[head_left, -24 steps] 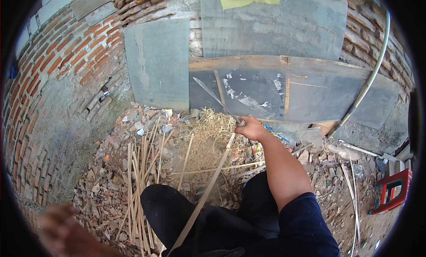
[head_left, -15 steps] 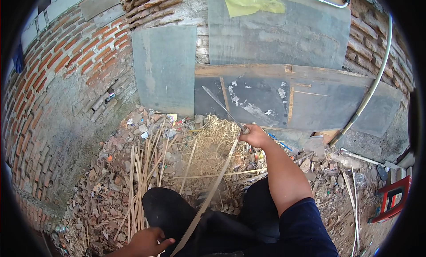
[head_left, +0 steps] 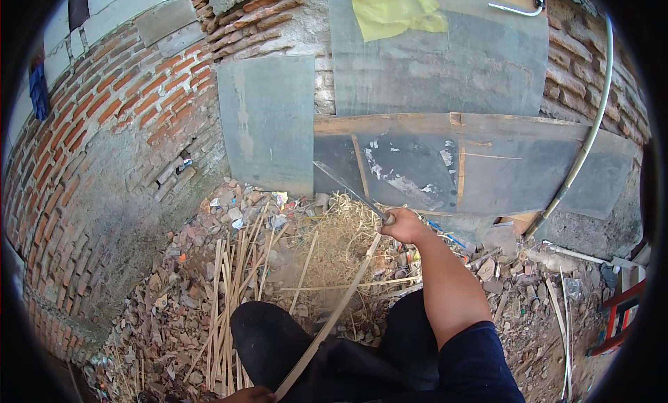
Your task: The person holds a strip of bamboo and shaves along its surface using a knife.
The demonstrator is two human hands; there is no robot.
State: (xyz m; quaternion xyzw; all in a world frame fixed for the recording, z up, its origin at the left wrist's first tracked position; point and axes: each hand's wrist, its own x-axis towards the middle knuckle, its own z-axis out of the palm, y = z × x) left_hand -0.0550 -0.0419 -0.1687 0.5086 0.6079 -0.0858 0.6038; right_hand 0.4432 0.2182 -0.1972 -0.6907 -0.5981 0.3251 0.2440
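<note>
My right hand (head_left: 402, 226) is closed around the handle of a long knife (head_left: 348, 189), whose blade points up and to the left toward the wall. A long bamboo strip (head_left: 334, 312) runs from just under that hand down across my black-trousered lap to the lower edge. Only a sliver of my left hand (head_left: 248, 396) shows at the bottom edge, close to the strip's lower end; its grip is hidden. A heap of pale shavings (head_left: 341, 253) lies beyond my knees.
A bundle of split bamboo strips (head_left: 229, 299) lies on rubble to my left. A curved brick wall (head_left: 118, 118) with grey panels (head_left: 268, 121) stands ahead. A white pipe (head_left: 584, 146) runs down the right; a red stool (head_left: 619, 312) stands at far right.
My left hand has moved from the lower left to the bottom edge near the strip's lower end. My right hand stays at the strip's top with the knife.
</note>
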